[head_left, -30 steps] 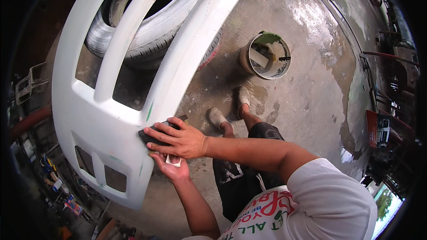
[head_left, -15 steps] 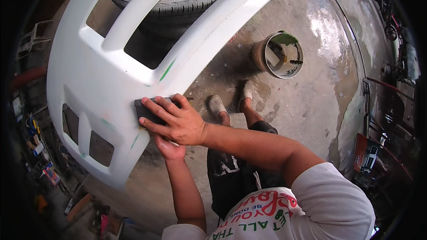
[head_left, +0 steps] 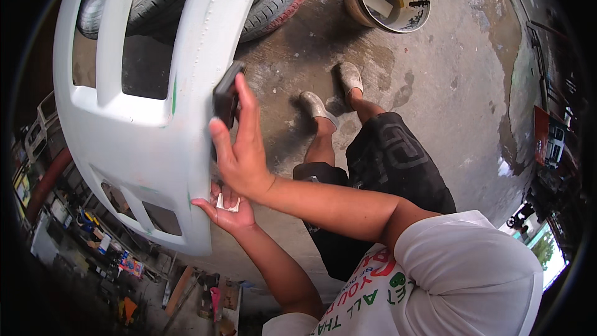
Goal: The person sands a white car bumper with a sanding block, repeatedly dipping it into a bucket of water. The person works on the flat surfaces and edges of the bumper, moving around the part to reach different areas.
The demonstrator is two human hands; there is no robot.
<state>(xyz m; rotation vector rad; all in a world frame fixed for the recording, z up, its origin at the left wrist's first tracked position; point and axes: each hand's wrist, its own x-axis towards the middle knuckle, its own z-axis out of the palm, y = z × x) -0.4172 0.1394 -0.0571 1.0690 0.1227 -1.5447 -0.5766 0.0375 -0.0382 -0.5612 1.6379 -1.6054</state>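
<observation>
A white car bumper [head_left: 146, 162] with several openings and a few green streaks fills the left side. My right hand [head_left: 245, 146] grips a dark sanding block [head_left: 227, 94], tilted on its side along the bumper's right edge; its working face is hidden. Lower down, my left hand [head_left: 229, 213] is turned palm up, its thumb at the bumper's lower right edge. A small white folded piece [head_left: 227, 203] lies against its partly curled fingers; what it is made of I cannot tell.
Tyres [head_left: 273, 6] lie behind the bumper. A bucket [head_left: 398, 25] with a pale piece inside stands on the wet concrete floor [head_left: 429, 87], beyond my feet [head_left: 317, 107]. Tools and loose clutter [head_left: 124, 261] spread at the lower left.
My right hand has brought the block from the bumper's face to its right edge and tipped it up. My left hand has come down into view from beneath it. The whole view has shifted.
</observation>
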